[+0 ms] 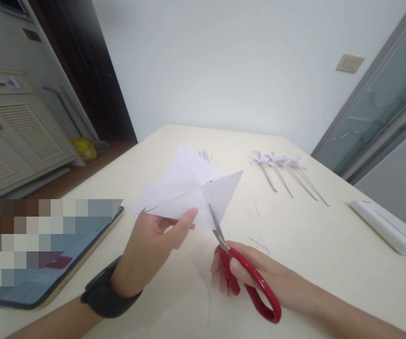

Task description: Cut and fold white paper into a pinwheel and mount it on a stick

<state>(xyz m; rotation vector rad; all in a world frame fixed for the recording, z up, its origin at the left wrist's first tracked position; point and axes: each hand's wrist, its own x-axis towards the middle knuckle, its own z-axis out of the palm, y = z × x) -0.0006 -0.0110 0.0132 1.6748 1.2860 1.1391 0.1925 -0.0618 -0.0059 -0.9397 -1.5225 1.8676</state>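
My left hand (169, 230) pinches a creased square of white paper (185, 174) along its near edge, thumb on top and fingers beneath. Slits run from the paper's corners toward its middle. In my right hand (248, 263) are red-handled scissors (264, 296), with my fingers around the handles. Their metal blades reach into the paper's near corner, one blade lying over it and the other hidden below. Another piece of white paper (142, 197) shows partly from behind the held sheet, to its left.
Several white paper pinwheels on sticks (282, 165) lie at the table's back right. A tablet (79, 261) rests at the left, partly pixelated. A white case-like object (388, 228) sits at the right edge. Thin paper strips (258, 240) are scattered on the table (312, 292).
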